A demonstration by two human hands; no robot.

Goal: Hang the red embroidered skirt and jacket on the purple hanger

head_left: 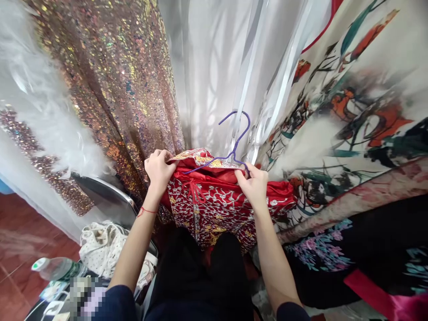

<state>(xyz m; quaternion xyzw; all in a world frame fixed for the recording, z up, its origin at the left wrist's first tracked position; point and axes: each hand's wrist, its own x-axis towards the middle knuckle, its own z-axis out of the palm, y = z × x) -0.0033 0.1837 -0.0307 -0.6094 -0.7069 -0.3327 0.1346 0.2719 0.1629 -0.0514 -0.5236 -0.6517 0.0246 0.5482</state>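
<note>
Sequinned gold fabric (110,89) hangs at the upper left, with sheer white drapery (214,58) beside it and a pale painted garment (351,102) filling the right. Below that lies a black cloth with lilac flowers (334,249). Centre frame, a red embroidered garment (217,205) is bunched between both hands, draping down over the person's dark lap. It runs roughly left to right along its top edge, where the gold-trimmed collar sits. A purple wire hanger (234,142) rises from that collar, its shoulders lying along the same left-right line and its hook pointing up and curling leftward. The left hand (159,169) is clenched on the garment's left shoulder. The right hand (256,185) pinches the cloth at the hanger's right end; whether its fingers also grip the wire is hard to tell. At lower left sit a spotted white bag (103,249) and a plastic bottle (56,267).
</note>
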